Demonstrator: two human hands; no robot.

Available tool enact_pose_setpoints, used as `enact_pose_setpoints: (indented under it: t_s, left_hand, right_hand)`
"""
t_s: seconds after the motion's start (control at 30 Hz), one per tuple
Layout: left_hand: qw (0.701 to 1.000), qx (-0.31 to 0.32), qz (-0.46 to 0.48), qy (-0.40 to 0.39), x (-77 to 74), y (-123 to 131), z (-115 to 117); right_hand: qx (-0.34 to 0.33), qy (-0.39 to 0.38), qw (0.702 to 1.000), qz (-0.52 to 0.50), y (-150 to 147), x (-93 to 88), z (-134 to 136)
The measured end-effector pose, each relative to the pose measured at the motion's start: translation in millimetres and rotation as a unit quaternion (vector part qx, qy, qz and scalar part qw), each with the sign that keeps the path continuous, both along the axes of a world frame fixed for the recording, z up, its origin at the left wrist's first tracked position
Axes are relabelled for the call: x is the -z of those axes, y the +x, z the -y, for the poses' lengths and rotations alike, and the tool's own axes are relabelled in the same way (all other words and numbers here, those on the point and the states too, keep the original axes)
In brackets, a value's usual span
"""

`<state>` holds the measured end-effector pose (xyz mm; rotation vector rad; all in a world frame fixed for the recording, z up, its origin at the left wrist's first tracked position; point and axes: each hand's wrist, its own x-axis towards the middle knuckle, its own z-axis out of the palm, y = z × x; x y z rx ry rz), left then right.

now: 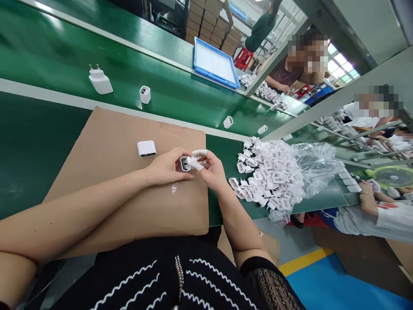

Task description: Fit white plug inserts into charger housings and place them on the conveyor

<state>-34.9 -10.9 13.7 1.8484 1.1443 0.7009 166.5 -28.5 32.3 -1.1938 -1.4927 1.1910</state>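
Note:
Both my hands meet over a brown cardboard sheet [122,142] on the green bench. My left hand [166,167] is closed round a small white charger shell [185,163], its open end facing right. My right hand [211,170], with white finger cots on two fingertips, pinches the same piece from the right side. Another white shell [146,148] lies on the cardboard just left of my hands. To the right sits a heap of white plug parts [267,176] spilling from a clear plastic bag [318,165].
On the green conveyor belt [180,92] behind lie a white plug adapter [100,80] and several small white shells [145,94]. A blue tray [214,63] sits further back. Other people work at the right, beside a green fan [392,176]. Stacked cartons [206,19] stand beyond.

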Motion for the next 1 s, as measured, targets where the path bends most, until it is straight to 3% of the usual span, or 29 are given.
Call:
enact_pose_setpoints:
  t_s: [0.1,0.2,0.27,0.43,0.6,0.73,1.0]
  left_hand:
    - [0.997,-0.034,-0.025,0.062,1.9,6,2]
    - [0.994,0.019,-0.018,0.104,3.6,5,3]
    - [0.996,0.037,0.007,0.085,4.7,2,4]
    - [0.997,-0.026,0.068,-0.011,8.9,-2,4]
    - [0.994,-0.033,0.102,-0.006,11.9,-1,3]
    - [0.993,-0.033,0.113,-0.002,11.8,-1,3]
    - [0.992,-0.032,0.120,-0.021,10.2,-1,2]
  right_hand:
    - [0.021,-0.008,0.999,-0.040,-1,-1.1,-1]
    - [0.080,0.021,0.995,-0.050,2,-5.5,-3]
    - [0.092,0.053,0.994,-0.019,5,-8.0,-3]
    - [0.039,0.175,0.975,0.130,6,-4.6,2]
    - [-0.024,0.311,0.901,0.301,-1,4.5,3]
    - [-0.061,0.335,0.867,0.363,-4,2.9,0]
    - [-0.050,0.338,0.870,0.356,-4,1.5,0]
